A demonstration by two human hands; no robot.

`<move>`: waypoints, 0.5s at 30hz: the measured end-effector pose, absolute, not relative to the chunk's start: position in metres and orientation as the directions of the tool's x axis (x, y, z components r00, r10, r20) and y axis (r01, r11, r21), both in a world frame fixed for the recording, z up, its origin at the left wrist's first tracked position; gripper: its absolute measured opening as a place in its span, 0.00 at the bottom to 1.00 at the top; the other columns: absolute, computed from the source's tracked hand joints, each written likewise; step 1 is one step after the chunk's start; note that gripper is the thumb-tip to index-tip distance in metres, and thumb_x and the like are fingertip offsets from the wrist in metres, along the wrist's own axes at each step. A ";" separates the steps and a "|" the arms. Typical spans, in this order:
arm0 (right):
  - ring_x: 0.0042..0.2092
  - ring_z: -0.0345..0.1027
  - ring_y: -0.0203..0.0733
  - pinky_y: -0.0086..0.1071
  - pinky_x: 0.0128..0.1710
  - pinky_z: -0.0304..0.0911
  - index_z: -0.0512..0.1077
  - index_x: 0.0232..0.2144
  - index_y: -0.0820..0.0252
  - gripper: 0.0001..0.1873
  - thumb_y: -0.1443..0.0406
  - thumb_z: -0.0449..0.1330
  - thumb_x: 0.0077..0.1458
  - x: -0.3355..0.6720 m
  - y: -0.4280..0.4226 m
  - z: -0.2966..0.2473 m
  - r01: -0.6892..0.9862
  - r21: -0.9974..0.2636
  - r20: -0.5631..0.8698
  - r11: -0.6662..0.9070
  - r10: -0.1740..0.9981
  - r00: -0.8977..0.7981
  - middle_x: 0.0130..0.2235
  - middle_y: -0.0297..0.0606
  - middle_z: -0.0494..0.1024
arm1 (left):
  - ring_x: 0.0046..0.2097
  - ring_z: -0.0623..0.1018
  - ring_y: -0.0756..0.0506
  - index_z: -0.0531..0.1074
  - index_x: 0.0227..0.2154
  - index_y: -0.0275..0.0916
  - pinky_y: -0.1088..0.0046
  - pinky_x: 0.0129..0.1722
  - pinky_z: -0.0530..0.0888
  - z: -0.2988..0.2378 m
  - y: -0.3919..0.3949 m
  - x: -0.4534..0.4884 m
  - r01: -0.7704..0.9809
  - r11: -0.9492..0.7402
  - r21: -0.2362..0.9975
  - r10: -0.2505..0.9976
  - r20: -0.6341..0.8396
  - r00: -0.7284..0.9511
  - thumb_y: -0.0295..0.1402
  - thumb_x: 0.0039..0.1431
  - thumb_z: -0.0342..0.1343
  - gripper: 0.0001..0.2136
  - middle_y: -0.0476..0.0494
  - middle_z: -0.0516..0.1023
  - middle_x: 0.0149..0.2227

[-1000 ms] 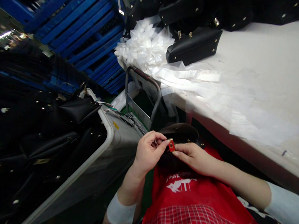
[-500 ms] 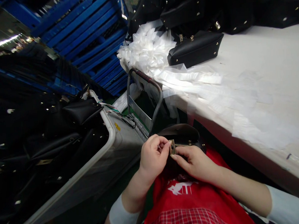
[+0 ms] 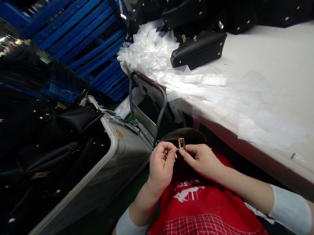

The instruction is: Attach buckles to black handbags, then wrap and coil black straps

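Observation:
A black handbag rests on my lap above a red apron. A small gold metal clasp stands on its flap. My left hand is closed in a pinch just left of the clasp, thumb and fingertips pressed together on something I cannot make out. My right hand pinches the clasp from the right and below. Both hands meet at the clasp.
A white table on the right carries a heap of clear plastic bags and another black handbag. A grey bin full of black handbags stands left. A metal cart handle and blue pallets lie beyond.
A second ago the clasp showed a red covering; now it shows bare gold metal. Both hands have shifted slightly up and stay pinched at the clasp.

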State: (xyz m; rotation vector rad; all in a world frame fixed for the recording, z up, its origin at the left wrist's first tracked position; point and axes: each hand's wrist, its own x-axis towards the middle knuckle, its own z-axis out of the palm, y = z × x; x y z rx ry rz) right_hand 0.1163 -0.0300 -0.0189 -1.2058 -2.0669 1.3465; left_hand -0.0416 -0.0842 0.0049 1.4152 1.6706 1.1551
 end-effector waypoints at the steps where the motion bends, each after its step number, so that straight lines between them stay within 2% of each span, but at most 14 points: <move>1: 0.25 0.62 0.35 0.28 0.26 0.51 0.70 0.23 0.60 0.19 0.57 0.52 0.62 0.117 -0.030 -0.018 0.412 -0.897 -0.115 0.161 0.814 -0.569 0.23 0.33 0.72 | 0.30 0.73 0.52 0.68 0.35 0.38 0.76 0.30 0.71 0.005 -0.084 -0.042 0.348 0.022 0.937 0.981 0.047 -0.190 0.34 0.66 0.51 0.06 0.46 0.75 0.35; 4: 0.33 0.67 0.39 0.29 0.34 0.59 0.73 0.32 0.61 0.13 0.59 0.53 0.60 0.121 -0.026 -0.017 0.225 -0.965 -0.047 0.133 0.759 -0.650 0.31 0.36 0.77 | 0.30 0.74 0.53 0.67 0.36 0.38 0.76 0.31 0.72 0.005 -0.084 -0.040 0.260 -0.007 0.966 0.989 0.045 -0.142 0.34 0.68 0.50 0.06 0.44 0.76 0.39; 7: 0.35 0.67 0.39 0.30 0.37 0.62 0.72 0.31 0.61 0.16 0.58 0.51 0.61 0.123 -0.023 -0.017 0.054 -0.998 -0.018 0.024 0.747 -0.664 0.32 0.36 0.76 | 0.28 0.74 0.53 0.66 0.37 0.38 0.76 0.30 0.72 0.004 -0.086 -0.038 0.189 0.016 0.982 0.995 0.004 -0.102 0.34 0.68 0.49 0.06 0.46 0.76 0.35; 10: 0.31 0.66 0.37 0.29 0.33 0.61 0.71 0.27 0.61 0.20 0.55 0.51 0.63 0.125 -0.026 -0.020 0.073 -0.996 -0.078 -0.042 0.782 -0.618 0.28 0.34 0.74 | 0.26 0.73 0.53 0.64 0.35 0.39 0.77 0.27 0.71 0.008 -0.093 -0.040 0.130 0.041 0.991 0.999 -0.041 0.001 0.35 0.69 0.48 0.07 0.50 0.73 0.28; 12: 0.30 0.67 0.36 0.28 0.32 0.61 0.72 0.28 0.61 0.20 0.55 0.51 0.64 0.128 -0.030 -0.020 0.121 -0.992 -0.097 -0.032 0.811 -0.577 0.27 0.34 0.75 | 0.26 0.71 0.53 0.64 0.34 0.39 0.77 0.27 0.70 0.012 -0.099 -0.046 0.115 0.036 0.993 0.995 -0.047 0.092 0.34 0.68 0.49 0.07 0.52 0.70 0.25; 14: 0.31 0.69 0.37 0.28 0.34 0.63 0.75 0.30 0.62 0.20 0.56 0.51 0.64 0.133 -0.034 -0.019 0.136 -0.991 -0.070 0.006 0.831 -0.552 0.30 0.35 0.77 | 0.25 0.71 0.53 0.64 0.34 0.39 0.77 0.27 0.69 0.016 -0.102 -0.057 0.073 -0.003 0.997 0.998 -0.001 0.064 0.34 0.68 0.49 0.06 0.53 0.69 0.24; 15: 0.32 0.70 0.37 0.28 0.35 0.63 0.75 0.31 0.62 0.19 0.56 0.51 0.65 0.135 -0.036 -0.018 0.135 -0.990 -0.045 0.037 0.829 -0.558 0.31 0.36 0.78 | 0.25 0.70 0.53 0.64 0.35 0.39 0.78 0.26 0.68 0.016 -0.102 -0.065 0.041 -0.034 0.999 0.999 0.034 -0.016 0.34 0.68 0.50 0.06 0.53 0.68 0.25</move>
